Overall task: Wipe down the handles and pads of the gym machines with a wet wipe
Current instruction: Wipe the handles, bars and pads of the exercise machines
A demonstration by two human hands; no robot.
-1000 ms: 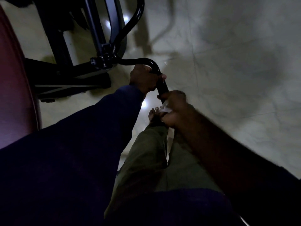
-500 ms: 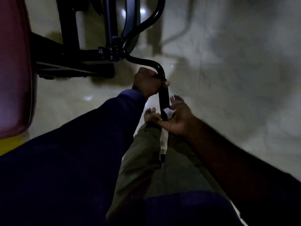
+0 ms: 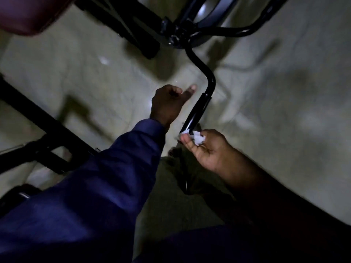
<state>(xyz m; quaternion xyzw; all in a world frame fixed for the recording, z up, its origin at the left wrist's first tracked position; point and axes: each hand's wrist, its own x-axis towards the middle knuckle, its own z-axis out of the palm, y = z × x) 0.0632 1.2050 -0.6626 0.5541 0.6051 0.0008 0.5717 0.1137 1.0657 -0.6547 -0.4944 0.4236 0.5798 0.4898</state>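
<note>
1 black machine frame (image 3: 133, 25) across the top, with a maroon pad (image 3: 28, 14) cut off at the top-left corner. Below, bent handle bar (image 3: 199, 63) ending in a grip sleeve (image 3: 197, 111), long axis slanting from upper right down to lower left, low end toward the body. Nearer of the 2, right hand (image 3: 210, 150) at that low end, palm up, fingertips pinching the crumpled wet wipe (image 3: 197, 138). Touching the sleeve's tip or just shy of it: cannot tell. Just beside the sleeve and apart from it, left hand (image 3: 167, 105), holding nothing, fingers loosely curled, 1 digit out. Likely next stroke up along the sleeve. Dim and blurred; sleeve's far side hidden.
</note>
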